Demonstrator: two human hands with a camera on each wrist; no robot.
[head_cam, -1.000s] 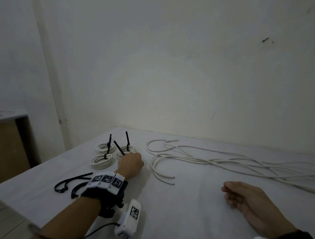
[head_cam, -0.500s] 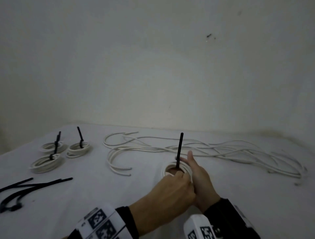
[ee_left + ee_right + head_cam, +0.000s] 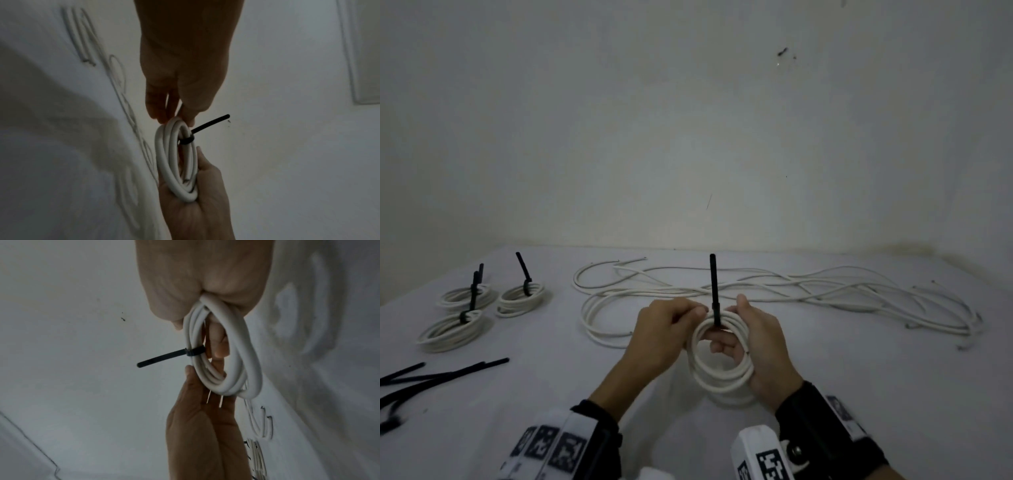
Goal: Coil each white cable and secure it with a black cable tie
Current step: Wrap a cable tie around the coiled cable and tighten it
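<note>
Above the table's middle both hands hold a white cable coil [image 3: 722, 368] tilted up. A black cable tie [image 3: 713, 287] is cinched round its far side, with the tail standing straight up. My left hand [image 3: 671, 325] pinches the coil's left edge next to the tie. My right hand [image 3: 751, 330] grips the right side, fingers curled through the ring. In the left wrist view the left hand [image 3: 174, 112] pinches the coil [image 3: 174, 164] beside the tie [image 3: 209, 123]. In the right wrist view the right hand [image 3: 205, 288] wraps the coil [image 3: 230, 366] near the tie [image 3: 164, 356].
Three tied coils [image 3: 520, 298] [image 3: 467, 296] [image 3: 450, 330] lie at the table's far left. Several loose black ties [image 3: 441, 371] lie at the left edge. Several uncoiled white cables [image 3: 808, 291] sprawl across the back of the white table [image 3: 876, 377], against the wall.
The left hand has come from the tied coils at the left to the middle. The right hand, resting open before, now grips the coil. The coil has risen off the table.
</note>
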